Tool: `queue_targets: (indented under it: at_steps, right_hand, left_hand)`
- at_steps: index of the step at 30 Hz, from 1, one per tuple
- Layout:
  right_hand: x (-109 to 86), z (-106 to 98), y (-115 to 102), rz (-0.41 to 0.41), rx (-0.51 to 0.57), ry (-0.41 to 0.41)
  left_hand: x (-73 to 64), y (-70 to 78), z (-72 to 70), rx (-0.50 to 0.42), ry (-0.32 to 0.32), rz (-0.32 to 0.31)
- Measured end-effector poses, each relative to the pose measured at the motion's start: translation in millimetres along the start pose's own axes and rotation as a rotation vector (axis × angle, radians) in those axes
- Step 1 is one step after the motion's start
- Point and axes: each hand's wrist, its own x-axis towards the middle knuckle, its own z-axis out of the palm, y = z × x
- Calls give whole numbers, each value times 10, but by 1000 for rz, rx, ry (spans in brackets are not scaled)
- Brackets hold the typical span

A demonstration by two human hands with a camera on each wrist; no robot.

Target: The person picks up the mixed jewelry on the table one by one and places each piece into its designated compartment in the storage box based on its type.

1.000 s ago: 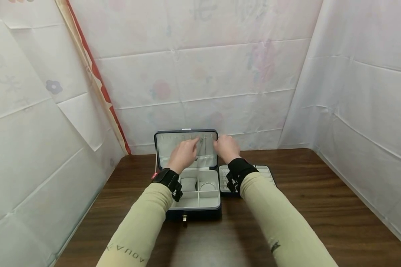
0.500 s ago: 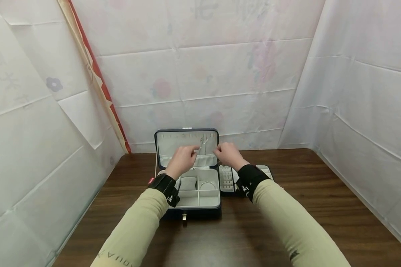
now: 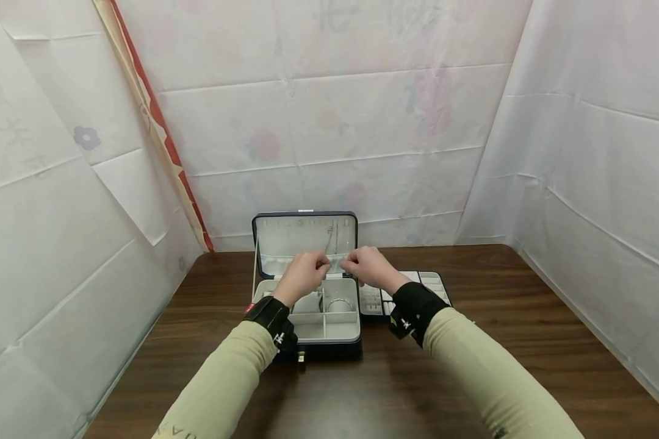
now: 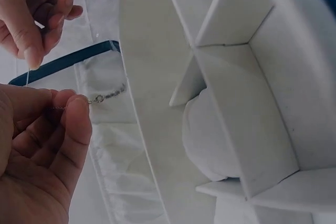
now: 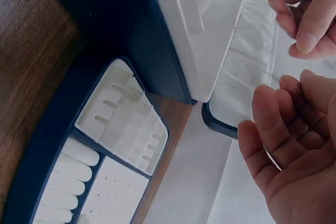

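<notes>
A thin silver chain necklace is stretched between my hands in front of the raised lid of a dark blue jewelry box. My left hand pinches it between thumb and finger, with a small ring and a darker chain end sticking out past the fingertips. To its right, my right hand pinches a fine strand, seen as a thin line below its fingertips in the left wrist view. Another necklace hangs inside the lid, above a gathered pocket.
The box's compartments hold a watch pillow and a round bangle. Right of the box lies a jewelry tray with ring rolls and small slots, on the brown wooden table. White sheeting surrounds the table.
Both hands have come down from the top of the lid to its lower edge and drawn closer together, bringing the thin chain with them. The box and tray stay put.
</notes>
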Motion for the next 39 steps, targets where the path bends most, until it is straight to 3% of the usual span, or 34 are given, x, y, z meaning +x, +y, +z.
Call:
queue_targets:
  at_steps: [13,23,39]
  right_hand:
    - [-58,62,-101,-28,20,-8]
    - [-68,113,-159,-23,4,40]
    - [-90,151,-146,15,67,14]
  left_hand:
    - [-48,-4,81,-87,-43,11]
    - [-134,10,128,-141,-86,32]
    - [-204,54,236,-129,-125,108]
